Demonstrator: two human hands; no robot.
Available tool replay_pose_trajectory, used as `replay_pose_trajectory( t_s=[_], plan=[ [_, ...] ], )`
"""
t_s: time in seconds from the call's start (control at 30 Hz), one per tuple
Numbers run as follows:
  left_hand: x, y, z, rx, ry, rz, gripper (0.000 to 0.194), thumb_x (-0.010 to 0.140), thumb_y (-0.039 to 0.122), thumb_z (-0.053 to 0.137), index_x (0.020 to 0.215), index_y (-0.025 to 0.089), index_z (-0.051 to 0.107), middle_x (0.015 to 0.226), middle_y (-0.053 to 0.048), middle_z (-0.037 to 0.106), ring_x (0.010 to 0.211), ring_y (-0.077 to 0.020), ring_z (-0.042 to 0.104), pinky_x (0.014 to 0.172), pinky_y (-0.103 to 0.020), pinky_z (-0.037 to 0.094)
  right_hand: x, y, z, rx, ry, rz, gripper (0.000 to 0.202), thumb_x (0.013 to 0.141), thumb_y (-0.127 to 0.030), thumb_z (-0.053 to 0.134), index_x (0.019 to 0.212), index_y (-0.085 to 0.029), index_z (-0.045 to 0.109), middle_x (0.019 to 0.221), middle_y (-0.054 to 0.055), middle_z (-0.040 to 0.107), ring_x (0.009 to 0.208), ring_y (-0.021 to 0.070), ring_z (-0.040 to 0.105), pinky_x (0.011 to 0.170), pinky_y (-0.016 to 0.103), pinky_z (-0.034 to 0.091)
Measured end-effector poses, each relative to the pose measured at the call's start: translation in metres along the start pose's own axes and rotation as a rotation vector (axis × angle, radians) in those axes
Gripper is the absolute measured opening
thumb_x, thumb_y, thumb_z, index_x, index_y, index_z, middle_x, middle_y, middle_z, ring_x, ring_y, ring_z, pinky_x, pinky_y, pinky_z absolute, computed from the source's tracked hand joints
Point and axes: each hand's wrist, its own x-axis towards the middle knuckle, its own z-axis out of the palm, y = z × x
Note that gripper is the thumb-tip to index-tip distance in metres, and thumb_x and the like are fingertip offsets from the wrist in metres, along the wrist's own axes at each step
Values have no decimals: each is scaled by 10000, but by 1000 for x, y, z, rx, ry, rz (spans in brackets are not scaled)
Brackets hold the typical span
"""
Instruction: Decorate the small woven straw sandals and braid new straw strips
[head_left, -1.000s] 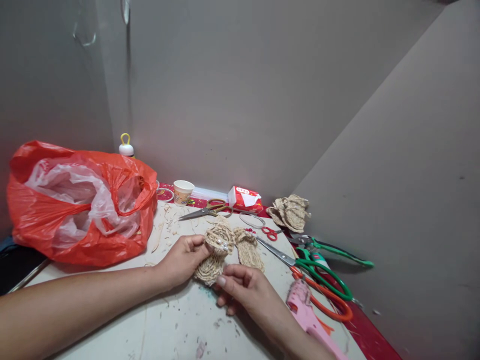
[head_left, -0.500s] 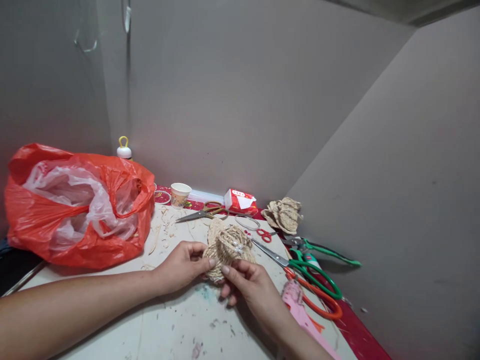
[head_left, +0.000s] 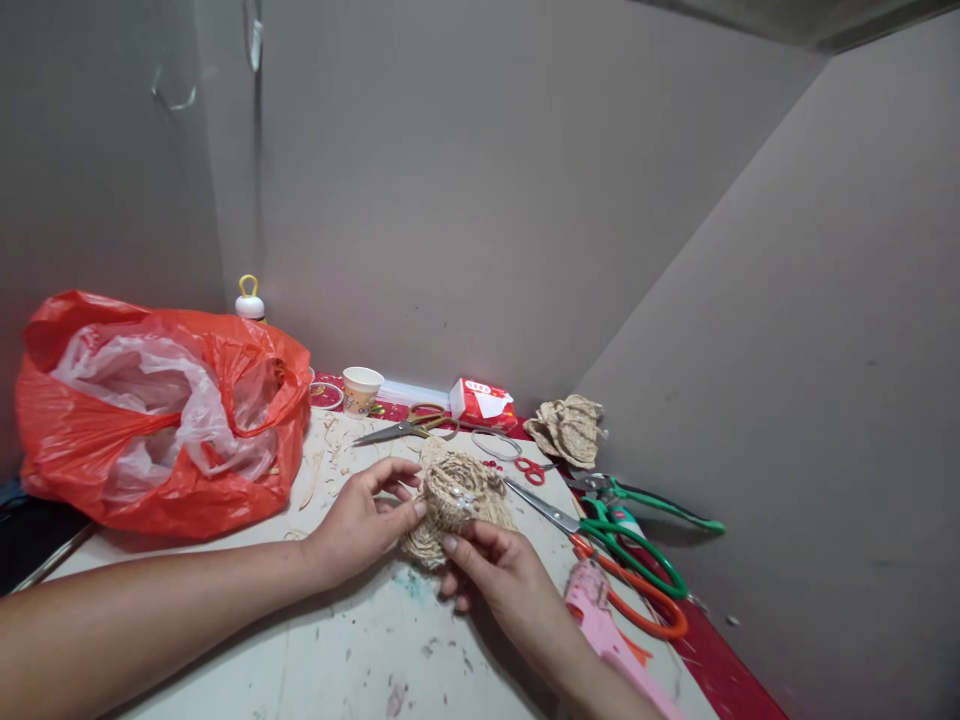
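Note:
A braided straw flower, tan with clear shiny beads near its middle, is held just above the white tabletop. My left hand has its thumb and fingers closed on the left petals. From the lower right, my right hand pinches the front edge, thumb on top and fingers curled beneath. Parts of the flower under the fingers are hidden. Another braided straw piece lies at the back right against the wall.
A red plastic bag fills the left side. Behind the flower are gold-handled scissors, a paper cup and a red tissue pack. Green-handled scissors, green pliers and a pink glue gun lie to the right.
My left hand has shifted slightly up along the flower's left side, and the petals there have turned a little. My right hand keeps nearly the same hold.

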Motion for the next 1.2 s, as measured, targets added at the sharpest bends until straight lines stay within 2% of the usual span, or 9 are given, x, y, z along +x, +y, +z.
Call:
replay_pose_trajectory(
  t_s=[0.17,0.33,0.5,0.83,0.93,1.03,1.2],
  plan=[
    [-2,4,2,42,19,17,341,773,263,633,1093,171,564,1037,-57,571,901,-151,545,705,-250,497,-2,-2,1,-7,-15,20,455,694,-585,680,662,-156,531,514,30,652,362,78,491,416,202,363],
    [-2,1,1,106,49,54,382,768,233,624,1136,183,531,1115,-71,558,912,-153,546,719,-263,500,-4,-5,3,9,-50,48,455,701,-577,678,639,-164,497,506,29,653,355,70,491,410,190,355],
    [-3,4,-2,274,129,206,391,735,187,639,1107,211,522,1117,-55,545,912,-155,543,734,-273,497,-7,-7,6,2,-72,67,467,683,-596,679,640,-164,508,499,29,650,349,72,484,404,192,356],
    [-6,3,-4,501,138,440,430,735,113,617,1132,218,488,1139,-64,517,930,-161,516,731,-270,481,-8,-8,9,-20,-96,97,479,675,-612,668,643,-160,511,501,38,657,349,67,487,400,180,351],
    [-6,2,-4,497,129,420,444,742,116,610,1151,223,476,1163,-66,501,936,-158,515,742,-273,481,-7,-6,8,-1,-75,93,480,668,-608,678,630,-164,499,493,35,655,335,64,475,391,182,353],
    [-5,1,-4,470,177,363,417,757,119,591,1142,224,470,1136,-55,503,905,-148,514,738,-273,478,-7,-5,7,20,-17,71,465,679,-581,693,626,-172,478,498,33,658,335,64,476,392,182,359],
    [-2,0,-2,383,201,273,332,773,135,563,1084,219,485,1084,-44,519,890,-149,518,699,-258,469,-6,-7,5,67,88,35,468,665,-581,712,650,-175,478,516,32,661,393,89,535,420,187,409]
  ],
)
